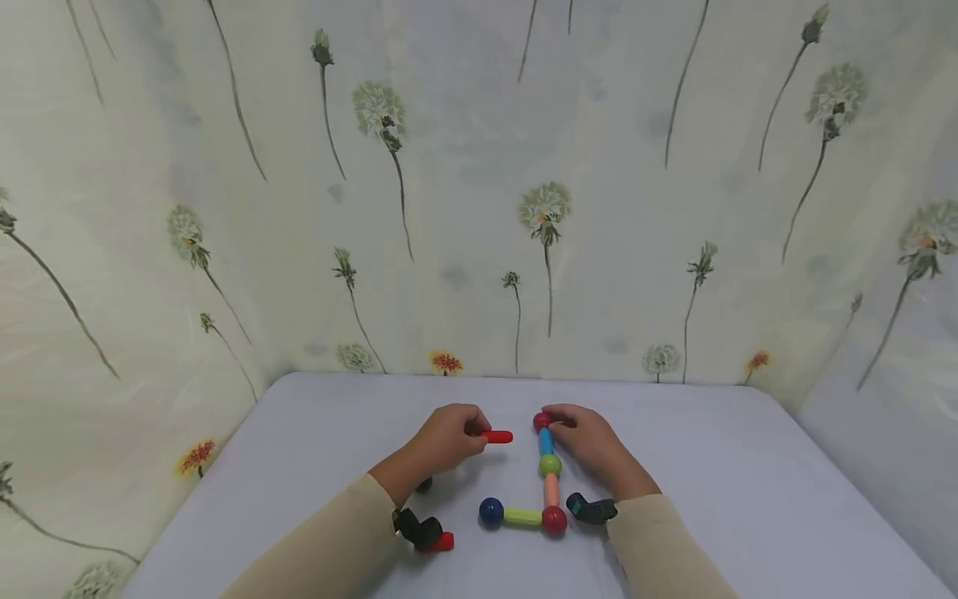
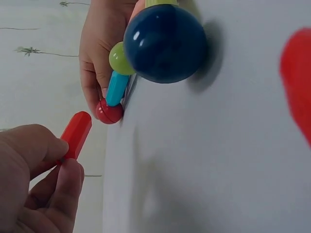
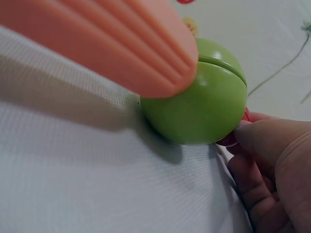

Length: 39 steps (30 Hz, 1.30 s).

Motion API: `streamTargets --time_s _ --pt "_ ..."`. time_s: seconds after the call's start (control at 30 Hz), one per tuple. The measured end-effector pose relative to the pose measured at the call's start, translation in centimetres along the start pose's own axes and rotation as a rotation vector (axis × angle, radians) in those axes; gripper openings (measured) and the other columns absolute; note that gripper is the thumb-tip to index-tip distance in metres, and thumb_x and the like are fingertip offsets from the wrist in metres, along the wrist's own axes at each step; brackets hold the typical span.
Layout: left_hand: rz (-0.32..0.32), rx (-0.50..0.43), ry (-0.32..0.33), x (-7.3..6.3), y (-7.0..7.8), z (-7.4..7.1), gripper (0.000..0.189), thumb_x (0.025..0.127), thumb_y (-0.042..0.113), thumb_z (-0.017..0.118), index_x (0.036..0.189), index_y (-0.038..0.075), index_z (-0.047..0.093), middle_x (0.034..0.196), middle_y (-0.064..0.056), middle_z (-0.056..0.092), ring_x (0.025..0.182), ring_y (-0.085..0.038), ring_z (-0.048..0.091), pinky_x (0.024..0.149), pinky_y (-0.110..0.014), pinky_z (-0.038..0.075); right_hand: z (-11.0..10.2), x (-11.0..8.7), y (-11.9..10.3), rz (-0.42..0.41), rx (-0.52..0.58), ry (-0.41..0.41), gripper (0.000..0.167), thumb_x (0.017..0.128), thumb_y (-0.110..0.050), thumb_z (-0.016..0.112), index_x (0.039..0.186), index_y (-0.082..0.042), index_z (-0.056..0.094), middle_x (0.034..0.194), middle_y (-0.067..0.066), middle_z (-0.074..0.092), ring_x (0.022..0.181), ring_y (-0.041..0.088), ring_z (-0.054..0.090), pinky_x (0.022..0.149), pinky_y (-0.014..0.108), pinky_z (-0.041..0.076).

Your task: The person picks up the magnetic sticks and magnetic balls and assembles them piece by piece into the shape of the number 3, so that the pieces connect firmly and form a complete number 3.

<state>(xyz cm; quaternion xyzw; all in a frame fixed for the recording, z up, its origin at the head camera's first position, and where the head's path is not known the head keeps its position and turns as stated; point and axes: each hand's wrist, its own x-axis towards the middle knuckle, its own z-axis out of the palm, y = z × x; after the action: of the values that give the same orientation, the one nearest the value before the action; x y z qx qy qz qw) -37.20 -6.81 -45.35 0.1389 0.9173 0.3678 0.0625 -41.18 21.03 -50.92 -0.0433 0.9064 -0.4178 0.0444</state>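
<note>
My left hand point(image 1: 449, 438) pinches a red magnetic rod point(image 1: 500, 437) by one end, its free end pointing right, raised off the table. My right hand point(image 1: 591, 438) grips a red ball point(image 1: 542, 421) at the far end of a joined chain. From that ball the chain runs nearer through a blue rod point(image 1: 545, 442), a green ball point(image 1: 550, 465) and a peach rod point(image 1: 551, 490) to a second red ball point(image 1: 554, 521). There it turns left along a yellow-green rod point(image 1: 522, 517) to a dark blue ball point(image 1: 491, 512). A gap separates the held rod from the far red ball.
Another red piece point(image 1: 446, 542) lies on the white table point(image 1: 748, 499), partly hidden by the left wrist camera point(image 1: 419, 528). A dark ball point(image 1: 425, 484) shows partly behind the left forearm. A flower-patterned cloth point(image 1: 464, 208) hangs behind the table.
</note>
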Motion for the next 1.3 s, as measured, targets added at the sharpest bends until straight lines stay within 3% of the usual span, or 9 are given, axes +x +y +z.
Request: streamTargets --time_s 0.3,0.53,0.83,1.07,1.3 --pt "-0.087 -0.046 0.018 3.0 0.8 0.6 0.009 0.095 0.017 0.077 0.102 0.019 0.071 0.097 0.001 0.067 0.088 -0.021 0.062 0.078 -0.035 0.057 -0.1 -0.3 -0.5 0.012 0.029 -0.004 0.038 0.104 -0.025 0.065 0.142 -0.028 0.064 0.145 0.002 0.063 0.143 0.033 0.049 0.115 0.060 0.041" --pt "-0.110 -0.085 0.003 4.8 1.3 0.8 0.008 0.097 0.018 0.075 0.104 0.017 0.072 0.098 0.000 0.068 0.090 -0.022 0.062 0.081 -0.036 0.056 -0.2 -0.1 -0.5 -0.026 0.044 0.014 0.035 0.103 -0.023 0.066 0.138 -0.028 0.067 0.138 -0.001 0.067 0.139 0.030 0.054 0.115 0.059 0.041" --pt "-0.176 -0.128 0.005 6.3 1.0 1.8 0.008 0.095 0.017 0.076 0.102 0.017 0.072 0.099 -0.002 0.067 0.092 -0.023 0.062 0.082 -0.037 0.058 -0.3 -0.5 -0.3 -0.010 0.070 0.010 0.033 0.103 -0.024 0.067 0.134 -0.031 0.069 0.137 -0.003 0.068 0.140 0.029 0.053 0.116 0.060 0.039" --pt "-0.173 -0.124 0.009 7.5 0.8 2.5 0.008 0.096 0.017 0.076 0.103 0.016 0.074 0.099 -0.002 0.067 0.093 -0.023 0.062 0.087 -0.037 0.058 -0.1 -0.3 -0.2 -0.023 0.080 0.012 0.031 0.102 -0.024 0.068 0.132 -0.033 0.071 0.136 -0.005 0.068 0.139 0.027 0.054 0.116 0.058 0.039" --pt "-0.159 -0.096 0.016 7.5 0.5 3.3 0.006 0.096 0.016 0.076 0.102 0.016 0.075 0.100 -0.001 0.068 0.092 -0.022 0.061 0.088 -0.037 0.058 0.0 -0.5 -0.1 -0.011 0.061 0.016 0.031 0.102 -0.024 0.069 0.132 -0.034 0.070 0.132 -0.006 0.069 0.136 0.026 0.057 0.113 0.058 0.043"
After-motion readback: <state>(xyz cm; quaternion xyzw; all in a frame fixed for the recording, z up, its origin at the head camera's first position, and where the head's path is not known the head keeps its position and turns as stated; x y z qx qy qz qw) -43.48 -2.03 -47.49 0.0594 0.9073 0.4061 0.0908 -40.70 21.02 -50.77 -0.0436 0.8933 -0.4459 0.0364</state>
